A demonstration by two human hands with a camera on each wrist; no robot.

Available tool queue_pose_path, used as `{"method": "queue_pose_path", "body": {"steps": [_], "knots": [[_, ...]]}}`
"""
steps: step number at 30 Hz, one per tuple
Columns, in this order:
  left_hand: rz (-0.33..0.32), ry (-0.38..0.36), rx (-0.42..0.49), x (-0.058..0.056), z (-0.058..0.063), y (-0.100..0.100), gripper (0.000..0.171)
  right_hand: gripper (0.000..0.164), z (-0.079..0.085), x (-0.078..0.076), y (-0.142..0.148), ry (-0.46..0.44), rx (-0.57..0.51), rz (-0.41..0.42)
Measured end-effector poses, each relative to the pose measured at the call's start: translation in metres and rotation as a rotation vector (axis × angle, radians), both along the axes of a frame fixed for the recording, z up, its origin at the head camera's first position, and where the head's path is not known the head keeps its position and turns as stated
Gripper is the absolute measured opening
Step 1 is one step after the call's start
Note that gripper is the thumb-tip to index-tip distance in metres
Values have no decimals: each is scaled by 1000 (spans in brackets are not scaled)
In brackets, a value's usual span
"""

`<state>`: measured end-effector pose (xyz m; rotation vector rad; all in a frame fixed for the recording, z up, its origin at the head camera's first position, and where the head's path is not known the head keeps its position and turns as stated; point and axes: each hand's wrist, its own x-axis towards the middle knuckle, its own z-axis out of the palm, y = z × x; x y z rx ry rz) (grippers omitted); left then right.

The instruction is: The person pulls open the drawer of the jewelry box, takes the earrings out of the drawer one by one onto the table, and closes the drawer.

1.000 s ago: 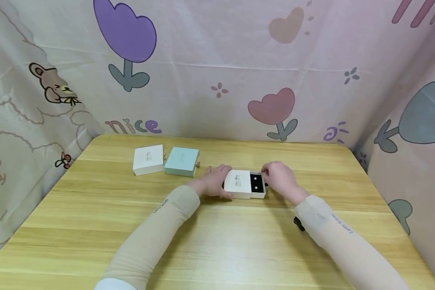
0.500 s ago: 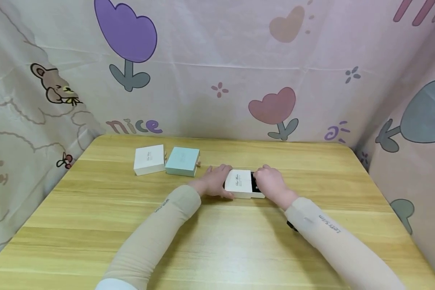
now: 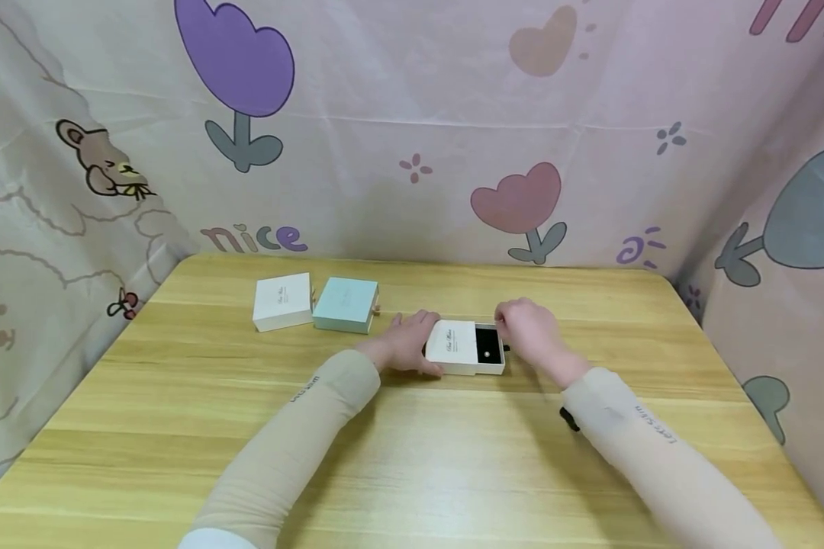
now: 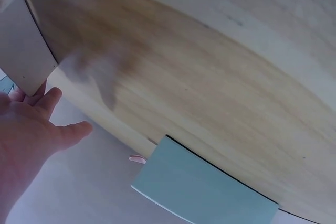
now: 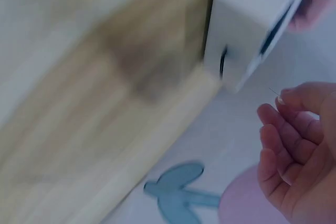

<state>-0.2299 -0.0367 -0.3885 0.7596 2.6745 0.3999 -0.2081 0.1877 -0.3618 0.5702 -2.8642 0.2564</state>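
Observation:
A small white jewellery box [image 3: 452,343] with black lettering lies on the table, its drawer [image 3: 497,367] pulled out to the right. My left hand [image 3: 407,343] holds the box's sleeve from the left, thumb at the near side and fingers at the far side. On the drawer's black pad [image 3: 488,338] sits one pearl-like stud earring [image 3: 487,354]. Just above the drawer's right end, my right hand [image 3: 532,335] pinches another stud earring [image 5: 279,99] between thumb and index finger. Its thin post sticks out past the fingertips in the right wrist view.
To the left stand a closed white box [image 3: 281,302] and a closed light-blue box [image 3: 346,303], side by side. The wooden table [image 3: 439,465] ends at a printed cloth backdrop [image 3: 384,137]. A black ribbon tab [image 3: 506,348] sticks out from the drawer.
The right hand dipped over the drawer's pad and came back up to the right, taking the far stud earring with it. Two studs showed before, one now. The left hand stays put.

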Motion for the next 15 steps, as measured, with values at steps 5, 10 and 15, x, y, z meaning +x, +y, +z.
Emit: {"method": "queue_pose_path", "body": {"steps": [5,10,15], "knots": [[1,3,-6,0,2,-2,96,11,4,-13,28,-31,-21,-84],[-2,2,-17,0,1,-1,97,11,-5,-23,55,-90,57,-154],[-17,18,3,1,1,-1,95,11,-16,-31,70,-131,120,-197]]}}
